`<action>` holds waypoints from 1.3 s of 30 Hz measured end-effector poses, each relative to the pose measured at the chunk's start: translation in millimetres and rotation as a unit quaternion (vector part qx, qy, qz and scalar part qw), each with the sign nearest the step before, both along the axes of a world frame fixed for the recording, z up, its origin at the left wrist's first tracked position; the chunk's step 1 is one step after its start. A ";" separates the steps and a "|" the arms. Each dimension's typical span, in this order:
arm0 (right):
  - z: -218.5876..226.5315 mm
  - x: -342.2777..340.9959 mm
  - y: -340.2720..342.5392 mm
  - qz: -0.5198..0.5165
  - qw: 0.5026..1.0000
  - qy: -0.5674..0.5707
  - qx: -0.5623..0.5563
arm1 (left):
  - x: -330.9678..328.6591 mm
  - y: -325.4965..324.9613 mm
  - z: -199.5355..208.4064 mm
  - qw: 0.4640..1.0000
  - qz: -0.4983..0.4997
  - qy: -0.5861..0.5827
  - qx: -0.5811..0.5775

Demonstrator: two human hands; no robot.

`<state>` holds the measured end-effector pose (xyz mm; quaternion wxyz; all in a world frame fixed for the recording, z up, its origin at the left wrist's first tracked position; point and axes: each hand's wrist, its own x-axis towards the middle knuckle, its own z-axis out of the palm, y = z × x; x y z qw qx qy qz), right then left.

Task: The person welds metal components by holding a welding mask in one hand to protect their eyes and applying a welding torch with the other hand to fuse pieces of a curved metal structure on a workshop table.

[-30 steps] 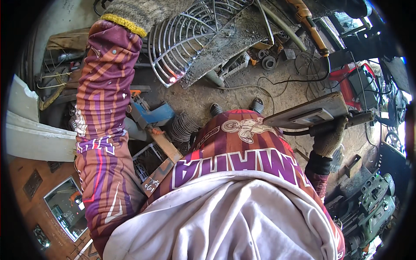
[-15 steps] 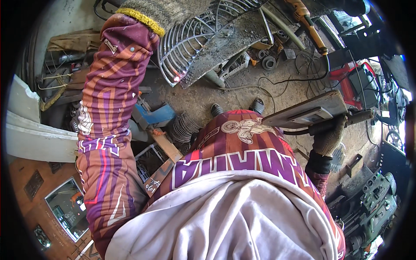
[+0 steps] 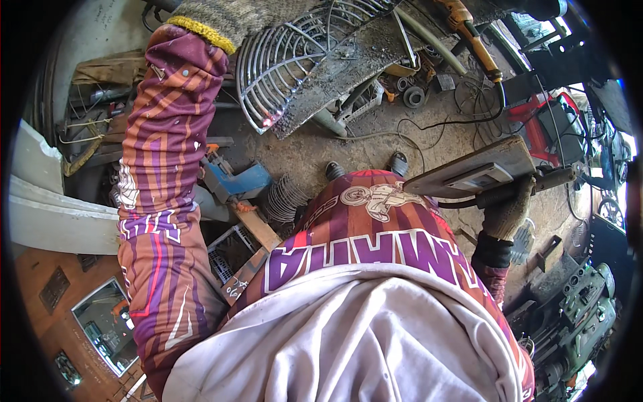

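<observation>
My left hand (image 3: 231, 15), in a grey knit glove with a yellow cuff, reaches up to the top edge, right by the rim of a round wire fan guard (image 3: 288, 63). Its fingers are cut off by the frame. The guard lies against a dirty metal plate (image 3: 348, 67), and a small spot on the guard's lower rim glows red (image 3: 268, 122). My right hand (image 3: 508, 213), in a worn glove, grips the dark handle of a flat welding hand shield (image 3: 469, 175) held level over my right knee.
A blue power tool (image 3: 234, 181), a coiled spring and wooden boards lie on the dirt floor by my feet. An orange-handled tool (image 3: 469, 27) and cables lie at the back, a red machine (image 3: 536, 120) to the right, and green machinery (image 3: 576, 315) at the lower right.
My left arm and the wire guard shifted slightly right and upward in the picture. My right hand keeps the shield in about the same place.
</observation>
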<state>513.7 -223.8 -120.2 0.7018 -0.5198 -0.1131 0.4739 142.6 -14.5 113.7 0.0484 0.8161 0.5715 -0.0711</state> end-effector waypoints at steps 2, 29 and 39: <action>0.1 0.2 0.4 0.009 1.000 0.010 -0.001 | 0.4 2.7 -2.5 1.000 -0.002 0.008 -0.002; 10.8 -8.6 16.7 -0.013 1.000 -0.011 0.004 | -117.0 42.6 -81.2 0.976 0.135 -0.171 0.029; -1.1 -2.7 19.1 0.008 1.000 -0.015 0.010 | -50.6 2.3 -13.8 0.962 0.194 -0.187 -0.040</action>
